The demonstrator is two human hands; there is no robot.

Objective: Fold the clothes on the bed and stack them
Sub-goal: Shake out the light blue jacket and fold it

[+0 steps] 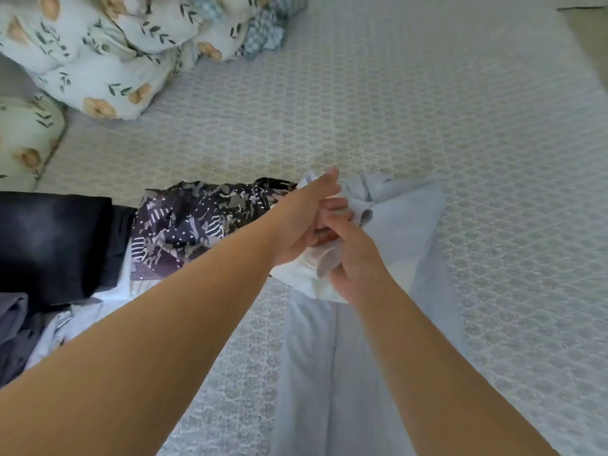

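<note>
pale blue garment (408, 225) lies bunched on the bed (427, 110), its length trailing toward the viewer. left hand (306, 222) and right hand (352, 258) meet over its top end, each pinching a fold of the cloth. just left sit a dark patterned garment (197, 222) and a black garment (56, 241).

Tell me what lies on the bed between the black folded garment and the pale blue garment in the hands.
In the head view, a dark patterned garment lies between the black folded garment and the pale blue garment; the left forearm crosses over part of it.
</note>
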